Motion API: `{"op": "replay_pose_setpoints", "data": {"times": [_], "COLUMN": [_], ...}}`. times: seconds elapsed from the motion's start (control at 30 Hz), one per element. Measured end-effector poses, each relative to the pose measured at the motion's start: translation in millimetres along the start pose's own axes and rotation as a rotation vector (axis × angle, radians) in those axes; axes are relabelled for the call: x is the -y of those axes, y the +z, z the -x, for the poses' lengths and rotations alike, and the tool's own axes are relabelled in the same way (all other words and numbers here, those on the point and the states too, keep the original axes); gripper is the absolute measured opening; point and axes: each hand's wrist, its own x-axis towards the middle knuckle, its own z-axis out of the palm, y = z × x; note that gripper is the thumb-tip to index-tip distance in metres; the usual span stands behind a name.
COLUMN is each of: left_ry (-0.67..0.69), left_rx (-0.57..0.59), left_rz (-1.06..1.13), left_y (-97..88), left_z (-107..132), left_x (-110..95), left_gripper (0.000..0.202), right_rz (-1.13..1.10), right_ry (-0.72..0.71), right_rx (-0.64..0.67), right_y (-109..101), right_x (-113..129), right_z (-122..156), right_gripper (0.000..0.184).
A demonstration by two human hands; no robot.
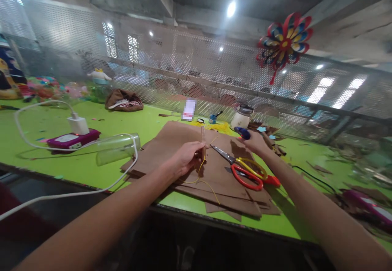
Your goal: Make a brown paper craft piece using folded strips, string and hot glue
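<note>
My left hand point(187, 157) is closed in a pinch on a thin upright brown stick point(202, 137) with a yellow string point(202, 173) hanging from it. It hovers over a stack of brown felt sheets point(180, 140) on the green table point(45, 124). My right hand point(255, 141) reaches farther back and is closed around a blue tool point(242, 132), possibly a glue gun. Red and yellow scissors point(245, 169) lie open on the felt between my hands.
A clear plastic cup point(118, 148) lies on its side at left, near a purple device point(72, 139) with a white charger point(78, 124) and cable. A white jar point(241, 117) and brown scraps sit at the back. A perforated metal screen carries a paper pinwheel point(284, 42).
</note>
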Motion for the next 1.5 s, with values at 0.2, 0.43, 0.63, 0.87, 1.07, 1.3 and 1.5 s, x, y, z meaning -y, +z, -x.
{"op": "replay_pose_setpoints", "data": {"times": [0.2,0.43,0.63,0.87,1.07,1.3,1.5], "left_ry": [-0.043,0.100,0.237,0.177,0.209,0.193,0.196], "left_rx": [0.044,0.023,0.065,0.070,0.008,-0.010,-0.062], "left_rz": [0.009,0.016,-0.010,0.059,0.098,0.134,0.121], "left_y": [1.5,0.7,-1.0,5.2,8.7,9.2,11.1], "left_z": [6,1,-1,7,7,5,7], "left_x": [-5,1,8,-1,-6,-4,-5], "left_gripper": [0.016,0.015,0.022,0.022,0.017,0.022,0.021], "right_rz": [0.186,0.117,-0.332,-0.471,-0.526,-0.529,-0.543], "right_ry": [-0.118,-0.196,-0.281,-0.188,-0.102,-0.104,-0.161], "right_rx": [0.204,0.208,0.390,0.290,0.255,0.188,0.171], "right_y": [12,-11,9,21,24,30,36], "right_x": [3,56,130,127,132,136,133], "right_z": [-21,21,86,102,113,119,120], "right_gripper": [0.033,0.035,0.042,0.033,0.031,0.029,0.027]}}
